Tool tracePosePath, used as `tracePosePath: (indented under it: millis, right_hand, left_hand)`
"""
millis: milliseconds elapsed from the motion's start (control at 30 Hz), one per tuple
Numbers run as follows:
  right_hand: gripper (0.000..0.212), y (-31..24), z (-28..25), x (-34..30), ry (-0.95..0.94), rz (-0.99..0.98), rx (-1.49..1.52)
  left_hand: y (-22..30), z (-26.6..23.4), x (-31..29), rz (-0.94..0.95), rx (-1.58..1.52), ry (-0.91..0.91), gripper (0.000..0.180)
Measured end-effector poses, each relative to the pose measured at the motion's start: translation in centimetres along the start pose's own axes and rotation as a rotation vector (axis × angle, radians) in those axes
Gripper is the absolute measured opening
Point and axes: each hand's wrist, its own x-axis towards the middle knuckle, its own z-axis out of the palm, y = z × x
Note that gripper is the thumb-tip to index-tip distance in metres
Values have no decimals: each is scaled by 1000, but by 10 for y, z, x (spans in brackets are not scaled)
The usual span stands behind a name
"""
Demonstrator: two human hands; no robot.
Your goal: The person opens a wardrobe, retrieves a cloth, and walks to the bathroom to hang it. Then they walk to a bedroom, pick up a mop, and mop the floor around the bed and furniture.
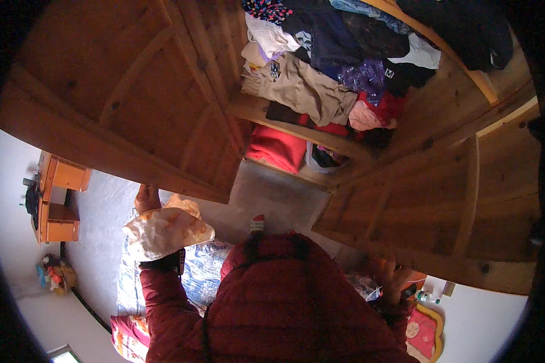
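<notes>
A wooden wardrobe stands open in front of me, its left door (127,109) and right door (430,212) swung outward. My left hand (147,198) is at the lower edge of the left door, its fingers curled on the wood. A pale cloth with orange patches (168,233) bunches around my left wrist; whether the hand grips it too is hidden. My right hand (393,278), in shadow, has its fingers closed over the edge of the right door. Inside, beige trousers (306,85), dark garments (327,45) and a shiny purple item (364,80) lie piled on a shelf.
Below the shelf sit a red folded cloth (277,148) and a pale container with dark fabric (326,158). Behind on the left are a bed with blue-white bedding (206,272) and a wooden desk (63,224). A red chair-like piece with yellow edging (424,330) stands right.
</notes>
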Motion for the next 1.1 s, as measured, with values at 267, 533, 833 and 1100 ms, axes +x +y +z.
tracePosePath:
  millis: [267,533,833,1100]
  right_hand:
    - [28,69,17,-31,167,-331,-367]
    - [22,60,32,-20,-8,202,484]
    - [14,29,31,-12,-16,394,351]
    - [28,-14,16,1,44,246,241]
  left_hand:
    - [-10,7,-1,221,64,17,25]
    - [20,20,-20,197,177,1,21]
    - [39,23,-36,168,408,-138,18]
    - [76,60,-49,345,489,-186,19]
